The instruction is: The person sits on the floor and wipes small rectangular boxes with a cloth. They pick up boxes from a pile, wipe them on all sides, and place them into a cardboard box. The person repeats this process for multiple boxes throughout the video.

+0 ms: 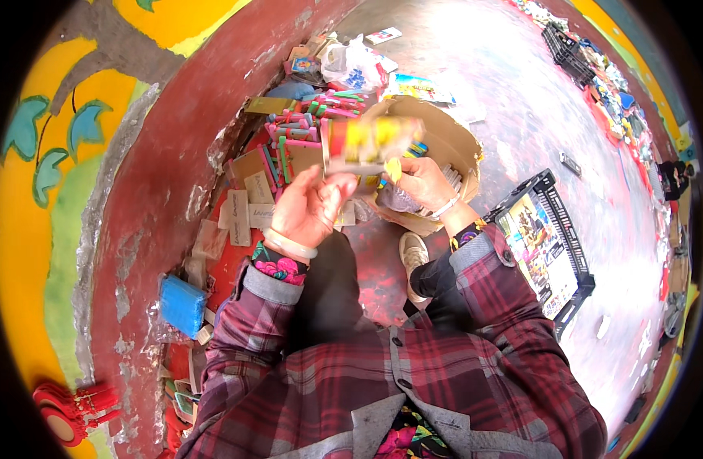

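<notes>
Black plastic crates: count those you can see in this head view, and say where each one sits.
2. One black plastic crate lies on the floor right of the person's knee; another crate sits far off, top right. Clutter may hide more.

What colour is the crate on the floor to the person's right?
Black, an open lattice crate with colourful printed sheets inside; the head view shows it.

Dark red and grey plaid shirt (412,382), buttoned down the front, grey lining turned back at both cuffs. Floral cuff in pink and green under the left sleeve (279,269). Pale bangle (290,245) at the left wrist, thin white band (446,206) at the right. Black trousers (332,291), light-coloured shoe (414,256).
</notes>
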Action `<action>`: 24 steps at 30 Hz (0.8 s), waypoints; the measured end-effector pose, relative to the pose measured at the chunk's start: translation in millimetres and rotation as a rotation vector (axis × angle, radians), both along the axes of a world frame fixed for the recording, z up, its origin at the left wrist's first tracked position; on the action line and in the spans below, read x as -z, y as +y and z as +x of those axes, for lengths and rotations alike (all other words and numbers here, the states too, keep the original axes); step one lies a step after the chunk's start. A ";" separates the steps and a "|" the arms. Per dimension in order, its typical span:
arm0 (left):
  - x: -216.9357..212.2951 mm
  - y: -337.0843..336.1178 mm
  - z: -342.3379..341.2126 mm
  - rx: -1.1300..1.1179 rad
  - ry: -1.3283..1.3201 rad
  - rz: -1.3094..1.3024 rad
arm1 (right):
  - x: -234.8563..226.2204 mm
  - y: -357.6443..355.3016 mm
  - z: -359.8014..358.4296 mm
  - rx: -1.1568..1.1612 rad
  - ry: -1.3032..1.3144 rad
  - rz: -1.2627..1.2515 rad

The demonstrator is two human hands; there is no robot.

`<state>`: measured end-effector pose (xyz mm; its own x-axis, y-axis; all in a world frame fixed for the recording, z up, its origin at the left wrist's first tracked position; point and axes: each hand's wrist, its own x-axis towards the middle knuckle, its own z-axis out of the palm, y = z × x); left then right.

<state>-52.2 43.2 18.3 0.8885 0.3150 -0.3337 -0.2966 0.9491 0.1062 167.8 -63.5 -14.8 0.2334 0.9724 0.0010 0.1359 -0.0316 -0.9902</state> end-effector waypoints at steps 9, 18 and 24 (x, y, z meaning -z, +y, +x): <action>-4.3 -2.6 22.7 -0.361 0.426 0.735 | 2.1 -16.5 19.7 0.138 0.330 -0.043; 18.3 -19.0 40.9 0.079 0.201 0.821 | -7.9 -21.9 24.2 0.029 0.241 -0.039; 19.3 -19.4 47.5 0.017 0.283 0.783 | -3.1 -18.3 23.7 0.044 0.219 -0.099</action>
